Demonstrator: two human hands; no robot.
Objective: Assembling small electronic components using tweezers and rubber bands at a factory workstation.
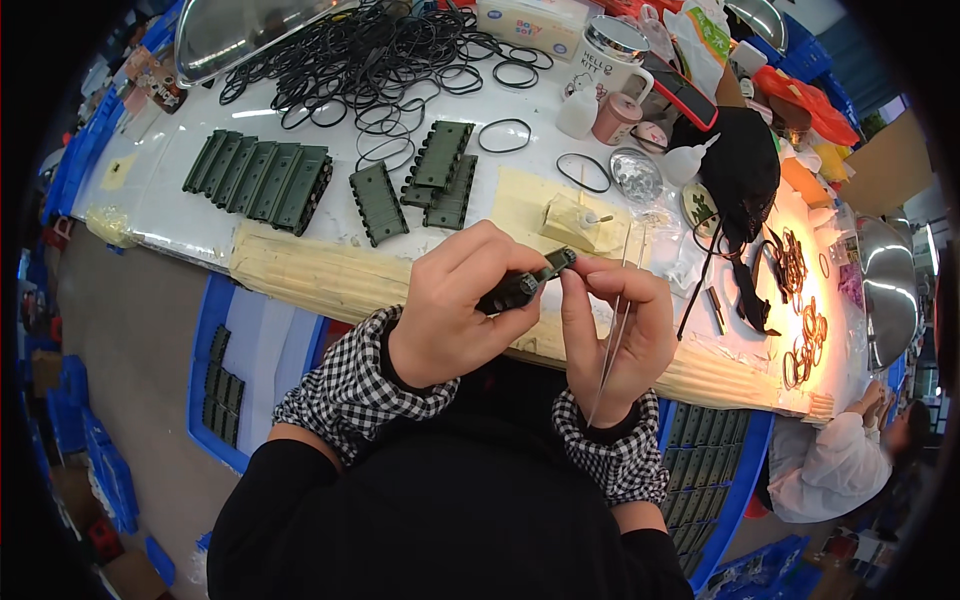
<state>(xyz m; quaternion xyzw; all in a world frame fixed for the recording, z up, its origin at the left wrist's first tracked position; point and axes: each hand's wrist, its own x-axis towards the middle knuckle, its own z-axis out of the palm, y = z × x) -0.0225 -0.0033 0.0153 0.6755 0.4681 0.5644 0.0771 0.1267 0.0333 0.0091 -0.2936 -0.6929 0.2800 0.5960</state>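
My left hand is closed around a dark green plastic part, held up above the table's near edge. My right hand touches the part's upper end with its fingertips and also holds thin metal tweezers that point down toward my wrist. Both wrists wear black-and-white checked cuffs over black sleeves.
On the white table lie rows of green plastic parts, more of the green pieces, a heap of black rubber rings, a mug, small bottles and a black bag. Blue crates stand below. Another person sits at right.
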